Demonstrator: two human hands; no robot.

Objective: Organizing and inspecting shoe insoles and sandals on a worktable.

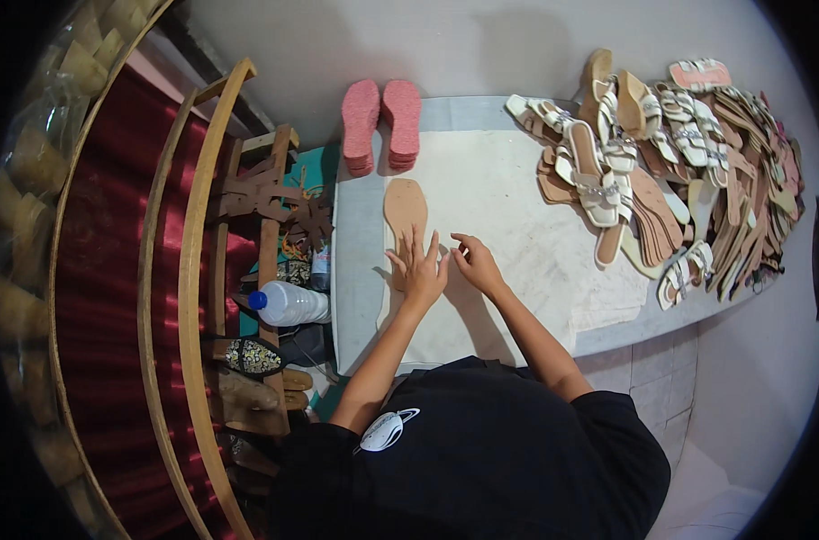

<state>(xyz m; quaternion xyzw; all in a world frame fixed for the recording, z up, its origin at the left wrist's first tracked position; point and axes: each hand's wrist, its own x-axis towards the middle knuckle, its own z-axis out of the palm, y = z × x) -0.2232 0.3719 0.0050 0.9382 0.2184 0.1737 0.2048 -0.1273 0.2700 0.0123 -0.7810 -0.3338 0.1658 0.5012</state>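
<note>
The person wears a black short-sleeved shirt [490, 450]; both forearms are bare. At seven o'clock on the shirt sits a small white oval device [382, 430].

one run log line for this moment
left hand: flat on tan insole | right hand: beside it, fingers curled | white table | pink soles behind
</note>
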